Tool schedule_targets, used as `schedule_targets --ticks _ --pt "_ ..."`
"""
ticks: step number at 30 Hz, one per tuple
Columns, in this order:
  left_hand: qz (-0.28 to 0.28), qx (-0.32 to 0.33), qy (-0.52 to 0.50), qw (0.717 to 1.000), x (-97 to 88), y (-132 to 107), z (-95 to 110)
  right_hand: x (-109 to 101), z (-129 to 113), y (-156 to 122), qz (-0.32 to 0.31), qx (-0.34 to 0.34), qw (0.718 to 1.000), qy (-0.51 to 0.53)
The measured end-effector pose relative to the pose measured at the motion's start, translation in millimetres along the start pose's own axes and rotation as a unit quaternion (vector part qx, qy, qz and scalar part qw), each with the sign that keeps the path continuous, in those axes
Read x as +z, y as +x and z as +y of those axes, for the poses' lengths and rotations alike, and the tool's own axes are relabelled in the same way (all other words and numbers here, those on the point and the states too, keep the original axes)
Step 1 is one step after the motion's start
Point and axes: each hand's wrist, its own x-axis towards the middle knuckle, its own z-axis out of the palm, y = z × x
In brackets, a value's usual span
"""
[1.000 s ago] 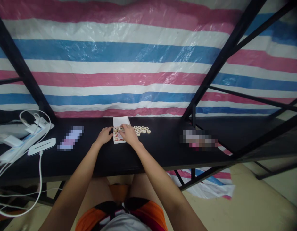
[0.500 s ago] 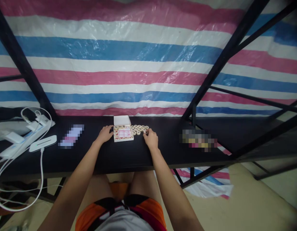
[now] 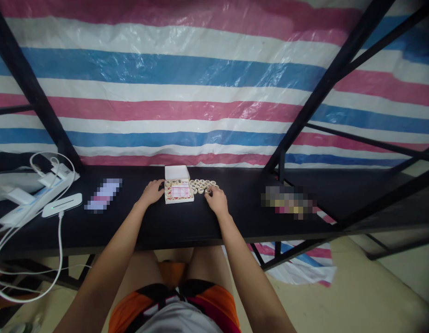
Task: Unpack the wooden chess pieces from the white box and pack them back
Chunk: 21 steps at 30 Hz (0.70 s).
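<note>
White box (image 3: 179, 200) open on black tabletop (image 3: 186, 226), loose pieces (image 3: 201, 190) alongside

Lid (image 3: 177, 172) folded back on far side of box. Inside: round pieces (image 3: 168, 190) along the edges, pink-lined sheet (image 3: 180, 191) in the middle. Loose pieces just right of box, pale with dark markings, clustered together. Left hand (image 3: 153, 192) at box's left wall — half open, thumb parted from fingers. Right hand (image 3: 217, 200) at near right end of loose pieces, fingers curled, tips at the outermost ones; gripping one or only touching, cannot tell.

Farther left on tabletop: pixelated item (image 3: 103, 195), then flat white device (image 3: 61, 204) with green light and cable (image 3: 60, 240), white power strip (image 3: 40, 195) with plugs. Well off to the right: another pixelated object (image 3: 289, 203). Behind: striped plastic sheeting (image 3: 179, 108), dark frame (image 3: 309, 99).
</note>
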Motion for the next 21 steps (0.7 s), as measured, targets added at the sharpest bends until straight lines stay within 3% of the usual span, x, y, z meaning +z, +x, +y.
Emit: schedule_targets --ticks 8,15,21 --pt "0.01 0.004 0.007 1.0 2.3 1 -2 7 6 3 -0.002 -0.032 0.999 0.04" --pt "0.013 0.006 0.004 1.0 2.2 1 -2 11 13 7 0.019 -0.001 0.989 0.144" --pt "0.021 0.008 -0.006 1.0 3.8 2 -4 10 14 8 0.023 0.013 0.986 0.165"
